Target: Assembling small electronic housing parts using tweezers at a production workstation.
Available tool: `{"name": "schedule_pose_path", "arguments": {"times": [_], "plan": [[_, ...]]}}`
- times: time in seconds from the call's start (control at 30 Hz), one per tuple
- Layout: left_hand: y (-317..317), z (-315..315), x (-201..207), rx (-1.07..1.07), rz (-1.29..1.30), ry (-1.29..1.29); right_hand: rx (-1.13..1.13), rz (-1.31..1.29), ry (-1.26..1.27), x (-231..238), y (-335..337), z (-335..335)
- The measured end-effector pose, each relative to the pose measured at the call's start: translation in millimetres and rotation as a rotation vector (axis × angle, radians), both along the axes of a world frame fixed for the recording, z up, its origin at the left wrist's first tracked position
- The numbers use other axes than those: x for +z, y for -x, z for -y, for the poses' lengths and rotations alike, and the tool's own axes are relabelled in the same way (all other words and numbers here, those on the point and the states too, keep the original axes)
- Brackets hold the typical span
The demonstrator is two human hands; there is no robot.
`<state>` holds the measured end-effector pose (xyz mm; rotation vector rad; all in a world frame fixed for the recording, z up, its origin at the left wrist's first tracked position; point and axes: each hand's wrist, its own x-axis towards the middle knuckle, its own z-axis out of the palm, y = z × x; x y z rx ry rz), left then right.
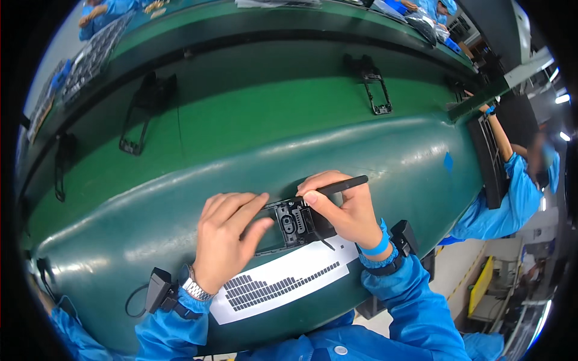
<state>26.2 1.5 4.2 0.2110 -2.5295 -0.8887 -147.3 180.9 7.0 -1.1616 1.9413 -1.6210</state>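
In front of me on the green table lies a black plastic device frame point(291, 224) with a molded block at its right part and open rails toward the left. Between the thumb and fingers of my right hand point(340, 207) is a slim black pen-shaped tool point(343, 185), its lower end at the frame's upper edge. My left hand point(229, 231) rests at the frame's left end, thumb and fingers apart, fingertips by the upper rail; whether they touch it I cannot tell. Below the frame lies a white sheet point(289, 286) with rows of small black rectangular stickers.
Beyond the table runs a green conveyor belt point(241, 114) carrying similar black frames point(378, 96), point(137, 129). A co-worker in blue point(506, 204) sits at right beside a black rack point(489, 159). Other workers' hands show at the far side. Black boxy devices are strapped at both my wrists.
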Motion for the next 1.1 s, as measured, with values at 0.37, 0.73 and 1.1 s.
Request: {"name": "schedule_pose_path", "arguments": {"times": [0.37, 0.73, 1.1], "plan": [[-2.1, 3.1, -10.8, -0.219, 0.076, -0.210, 0.049, 0.119, 0.013, 0.9, -7.0, 1.7], [0.7, 1.8, -10.9, -0.216, 0.071, -0.179, 0.061, 0.033, 0.015, -1.5, -3.4, 0.1], [-1.0, 1.5, -8.3, -0.229, 0.058, -0.146, 0.056, 0.002, 0.019, -1.4, -4.5, -0.3]]}}
